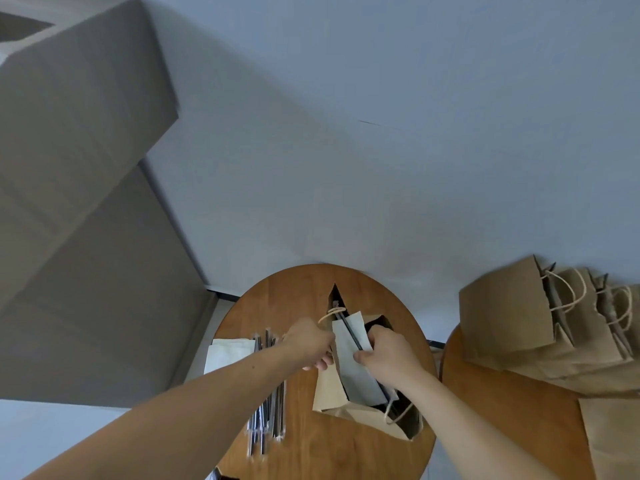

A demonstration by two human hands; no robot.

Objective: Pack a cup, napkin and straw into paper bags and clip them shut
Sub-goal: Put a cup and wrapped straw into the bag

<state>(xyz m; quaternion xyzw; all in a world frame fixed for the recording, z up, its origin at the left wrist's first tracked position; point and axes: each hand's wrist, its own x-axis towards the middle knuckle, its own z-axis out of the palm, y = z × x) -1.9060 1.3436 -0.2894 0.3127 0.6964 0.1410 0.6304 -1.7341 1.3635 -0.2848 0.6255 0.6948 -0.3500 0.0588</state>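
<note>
An open brown paper bag (329, 386) stands on the round wooden table (304, 441). My left hand (308, 342) grips the bag's left rim near its twine handle (330, 313). My right hand (388, 355) pinches a white napkin (353, 368) together with a black straw (348, 329), both partly down inside the bag's mouth. No cup shows; the bag's inside is dark and mostly hidden.
Wrapped straws (268, 410) lie in a pile on the table's left, beside a stack of white napkins (227, 353). Several brown bags (540, 313) stand on a second table (512, 420) at right. A flat bag (613, 434) lies nearer. Large cardboard boxes (79, 168) rise at left.
</note>
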